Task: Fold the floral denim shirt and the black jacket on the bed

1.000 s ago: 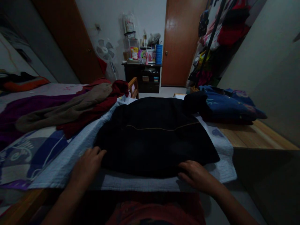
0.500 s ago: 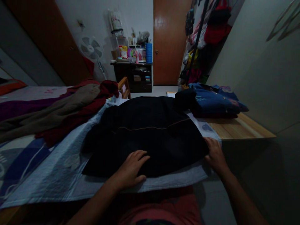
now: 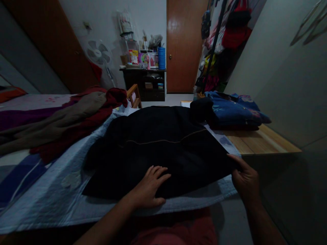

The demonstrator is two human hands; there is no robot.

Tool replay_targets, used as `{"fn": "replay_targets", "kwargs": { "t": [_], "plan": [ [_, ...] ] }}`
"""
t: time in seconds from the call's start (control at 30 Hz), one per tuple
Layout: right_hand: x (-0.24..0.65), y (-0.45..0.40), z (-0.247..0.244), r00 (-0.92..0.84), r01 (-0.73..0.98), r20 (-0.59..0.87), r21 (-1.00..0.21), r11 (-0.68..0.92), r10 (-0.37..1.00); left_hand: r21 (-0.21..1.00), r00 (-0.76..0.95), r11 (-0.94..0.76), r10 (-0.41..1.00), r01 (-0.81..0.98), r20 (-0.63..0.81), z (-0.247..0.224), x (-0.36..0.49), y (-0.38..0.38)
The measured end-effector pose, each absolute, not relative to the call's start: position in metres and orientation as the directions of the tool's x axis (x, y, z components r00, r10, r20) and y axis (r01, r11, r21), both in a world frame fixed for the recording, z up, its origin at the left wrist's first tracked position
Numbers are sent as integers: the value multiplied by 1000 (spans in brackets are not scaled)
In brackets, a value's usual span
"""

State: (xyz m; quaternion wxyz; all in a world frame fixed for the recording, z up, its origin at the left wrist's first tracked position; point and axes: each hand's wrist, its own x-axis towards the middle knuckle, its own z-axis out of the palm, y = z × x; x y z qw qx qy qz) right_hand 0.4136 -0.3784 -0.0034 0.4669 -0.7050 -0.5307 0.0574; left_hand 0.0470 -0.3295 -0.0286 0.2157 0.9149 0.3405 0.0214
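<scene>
A black garment with a thin brown seam line lies spread over a pale blue quilted cloth. My left hand rests on the near part of the garment, fingers spread and holding nothing. At the garment's right corner, my right hand pinches the black fabric between thumb and fingers and pulls that edge outward to the right. The fingertips below the fabric are partly hidden.
Folded blue clothes sit on a wooden board at the right. Maroon, grey-brown and purple clothes lie in a heap at the left. A fan, a dark cabinet and a door stand behind.
My right hand has moved right and closed on the garment's corner, stretching it outward. My left hand has shifted slightly right. The garment's near edge has come a little closer to me.
</scene>
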Motion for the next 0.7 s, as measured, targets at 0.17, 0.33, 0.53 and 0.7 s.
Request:
{"fn": "replay_targets", "kwargs": {
  "t": [0.17, 0.33, 0.53, 0.7],
  "plan": [
    [436, -372, -26, 312, 765, 269, -640, -73, 911, 313, 767, -711, 632, 630, -111, -24, 50, -337],
    [453, -366, -14, 239, 726, 92, -678, -115, 967, 319, 715, -652, 684, 688, -142, -13, 48, -336],
    [449, -328, 27, 120, 606, -60, -786, -121, 991, 587, 732, -469, 578, 660, -361, 3, 38, -320],
    [425, -262, 40, 220, 705, -13, -689, -168, 975, 624, 725, -448, 621, 640, -298, 16, 45, -276]
  ]
}}
